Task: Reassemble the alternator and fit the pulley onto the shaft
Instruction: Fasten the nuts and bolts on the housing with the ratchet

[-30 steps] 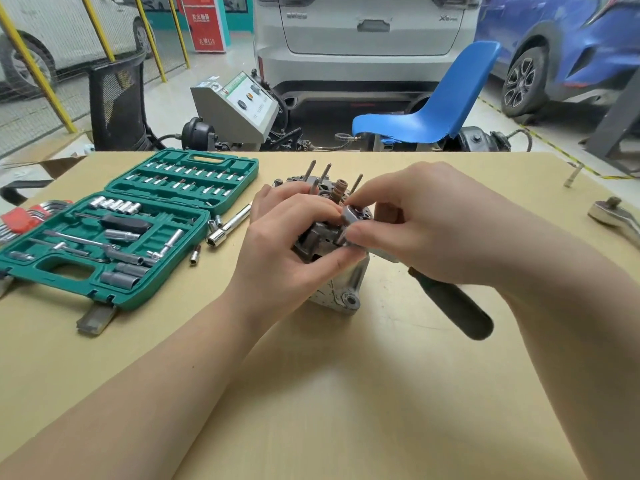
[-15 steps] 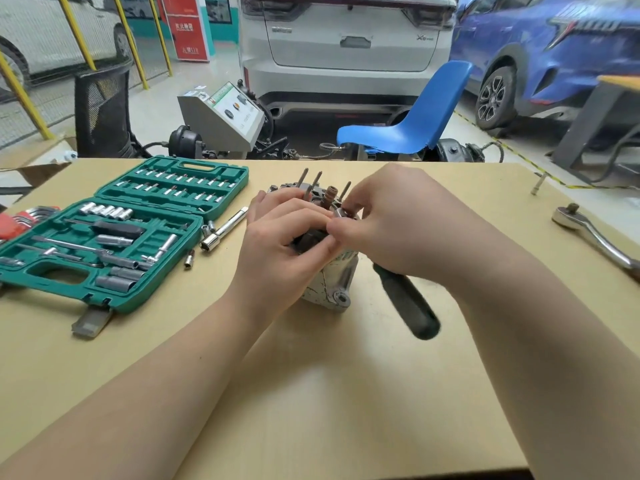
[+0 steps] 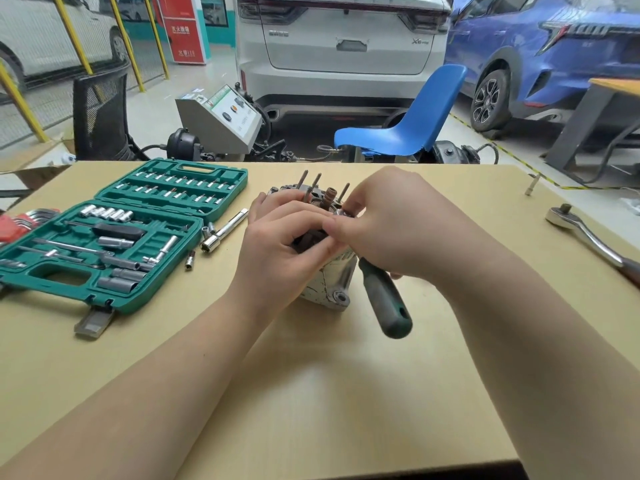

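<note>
Head view: we see the alternator (image 3: 329, 285) standing shaft-up just right of the green socket case (image 3: 114, 237). Our left hand (image 3: 287, 244) curls round its housing; our right hand (image 3: 388, 230) pinches a small part beside the upright shaft (image 3: 328, 199), screwdriver (image 3: 384, 299) tucked beneath. Both hands are equally close.

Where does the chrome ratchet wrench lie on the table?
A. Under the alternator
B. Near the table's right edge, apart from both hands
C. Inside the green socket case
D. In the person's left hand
B: the ratchet wrench lies alone near the table's right edge, far from the socket case and both hands.
</note>
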